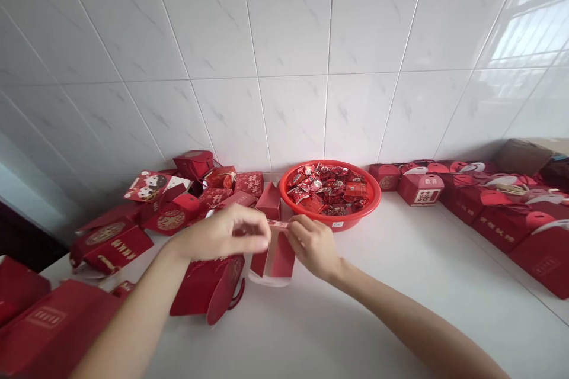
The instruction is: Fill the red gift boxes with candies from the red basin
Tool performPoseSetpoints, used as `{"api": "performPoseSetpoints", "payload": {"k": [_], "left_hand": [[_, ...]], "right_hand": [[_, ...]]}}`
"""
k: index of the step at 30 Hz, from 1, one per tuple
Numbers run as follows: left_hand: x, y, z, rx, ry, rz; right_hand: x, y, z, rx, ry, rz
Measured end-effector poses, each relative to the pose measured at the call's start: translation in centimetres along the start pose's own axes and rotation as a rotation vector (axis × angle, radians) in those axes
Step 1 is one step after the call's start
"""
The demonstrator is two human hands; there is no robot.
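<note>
A small red and pink paper gift box is between my hands in the middle of the view, tilted, with a pale lower edge. My right hand pinches its upper right edge between thumb and fingers. On the other side, my left hand is curled with thumb and forefinger closed at the box's upper left edge; slight blur softens the fingertips. Under my left wrist lies a larger dark red box with a cord handle. Just behind my hands stands a red plastic basin full of red-wrapped sweets.
Several red gift boxes lie in a loose heap on the left. Rows of closed red boxes line the right side of the white table. A cardboard carton sits at the far right, and a tiled wall runs behind everything.
</note>
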State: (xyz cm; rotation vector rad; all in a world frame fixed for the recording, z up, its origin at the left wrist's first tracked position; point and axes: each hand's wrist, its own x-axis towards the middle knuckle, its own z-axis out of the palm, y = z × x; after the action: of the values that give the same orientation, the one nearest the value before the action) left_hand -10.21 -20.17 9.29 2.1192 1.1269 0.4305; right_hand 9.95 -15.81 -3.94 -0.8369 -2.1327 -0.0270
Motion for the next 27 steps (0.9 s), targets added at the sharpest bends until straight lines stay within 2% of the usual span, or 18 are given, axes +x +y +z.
{"api": "performPoseSetpoints", "payload": {"k": [2,3,5,8,11,13,14,16,19,21,24,27], "left_hand": [[-0.2,0.7,1.2,0.045,-0.306,-0.025],[-0.3,0.6,1.7,0.072,-0.414,-0.067],[0.0,-0.2,2.2,0.143,-0.508,-0.172],[0.8,-2.6,2.0,0.251,-0.483,-0.365],[1.4,-5.2,1.1,0.329,-0.454,-0.619],[1.5,-6.2,0.5,0.405,-0.394,-0.754],[1.6,-6.3,0.4,0.446,-0.338,-0.777],[1.9,-5.7,0.5,0.477,-0.199,-0.671],[2.9,-3.1,2.3,0.343,0.018,-0.295],[4.0,-1.1,4.1,0.273,0.151,-0.222],[5.6,0.7,6.3,0.308,0.165,-0.209],[6.6,0.8,6.9,0.317,0.136,-0.187]], "right_hand": [[0.1,1.0,-1.8,0.132,0.008,0.157],[0.0,1.6,-2.7,0.196,-0.004,0.237],[-0.4,2.7,-4.5,0.321,-0.053,0.380],[-1.2,4.2,-6.7,0.494,-0.143,0.549],[-2.0,5.2,-8.2,0.598,-0.207,0.667],[-2.6,5.5,-8.8,0.620,-0.221,0.712],[-2.8,5.5,-8.9,0.613,-0.222,0.722],[-3.2,5.2,-8.8,0.580,-0.229,0.722],[-3.1,4.4,-8.4,0.537,-0.250,0.689],[-2.8,4.0,-8.2,0.507,-0.251,0.661],[-2.4,3.9,-8.1,0.473,-0.250,0.640],[-2.3,4.4,-8.3,0.476,-0.261,0.649]]}}
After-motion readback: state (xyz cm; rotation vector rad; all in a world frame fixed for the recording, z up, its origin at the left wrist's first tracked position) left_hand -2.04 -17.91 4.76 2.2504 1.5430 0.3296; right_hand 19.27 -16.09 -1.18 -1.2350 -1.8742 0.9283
